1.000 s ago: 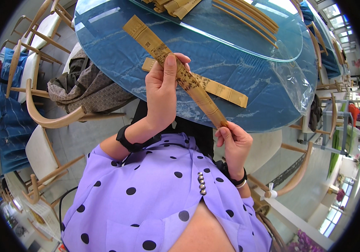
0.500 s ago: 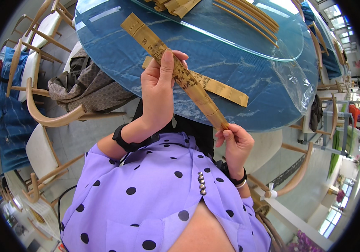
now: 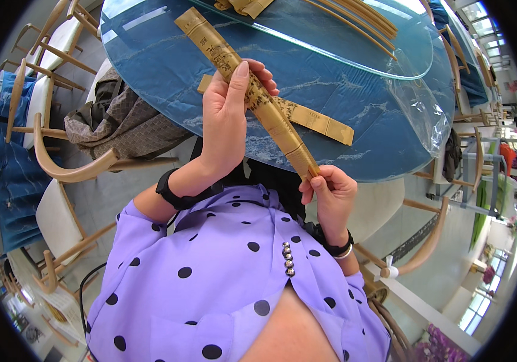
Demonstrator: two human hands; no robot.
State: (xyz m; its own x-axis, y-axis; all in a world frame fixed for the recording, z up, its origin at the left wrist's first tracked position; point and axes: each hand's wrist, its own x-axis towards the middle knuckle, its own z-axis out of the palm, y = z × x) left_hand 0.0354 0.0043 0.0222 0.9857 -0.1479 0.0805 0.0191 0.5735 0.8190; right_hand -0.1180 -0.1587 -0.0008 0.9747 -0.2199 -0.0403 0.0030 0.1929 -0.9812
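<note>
A long, narrow gold sleeve (image 3: 279, 130) with dark printing slants from upper left to lower right in front of me. My left hand (image 3: 227, 111) is closed round its middle, thumb on top and fingers behind. At its lower right end, my right hand (image 3: 335, 192) pinches the tip between thumb and fingers. Whether anything is inside the sleeve I cannot tell. Behind it, a second gold sleeve (image 3: 324, 125) lies on the blue-covered round table (image 3: 168, 66), partly hidden by my left hand and the held sleeve.
Several thin brown sticks (image 3: 361, 27) and more gold sleeves (image 3: 249, 6) lie on the glass turntable (image 3: 331, 54). A crumpled clear plastic bag (image 3: 420, 111) is at the table's right. On the left stand a wooden chair (image 3: 68, 172) and a brown patterned bag (image 3: 129, 114).
My right hand and the sleeve's lower end have shifted slightly up and left in view. The left fingers show further round the sleeve. Both hands still hold it; the whole view has shifted slightly.
</note>
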